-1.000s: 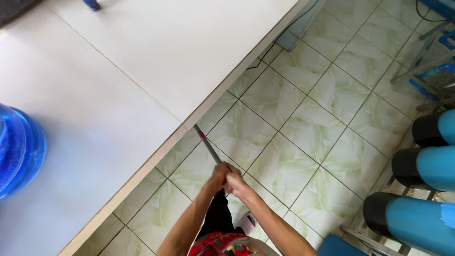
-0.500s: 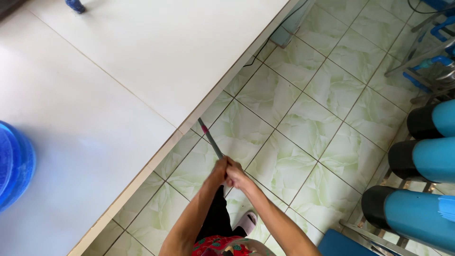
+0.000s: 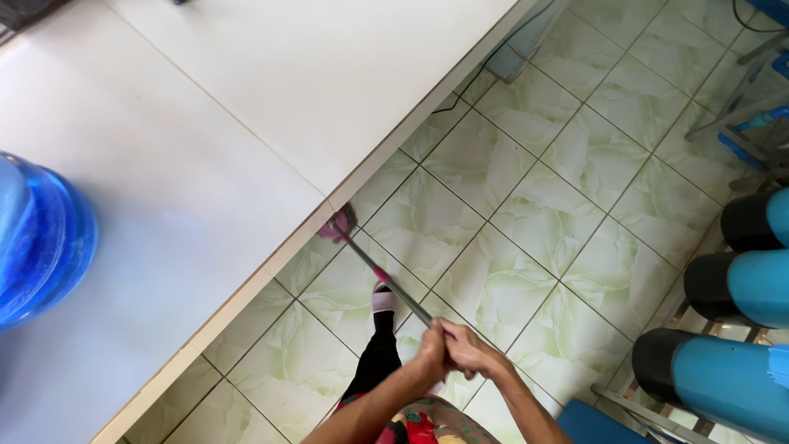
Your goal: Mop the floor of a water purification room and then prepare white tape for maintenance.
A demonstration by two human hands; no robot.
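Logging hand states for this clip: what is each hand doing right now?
Left hand: closed on the mop handle.
Right hand: closed on the same mop handle, right beside the left.

Open room lies over the pale green marbled floor tiles [image 3: 526,222] ahead and to the right of the hands. On the left, the white tabletop's [image 3: 246,123] cream edge runs diagonally and blocks passage that way; a translucent blue water jug [image 3: 37,242] stands on it at far left. On the right, three blue cylinders with black ends [image 3: 740,329] and metal stand legs [image 3: 744,123] close that side.
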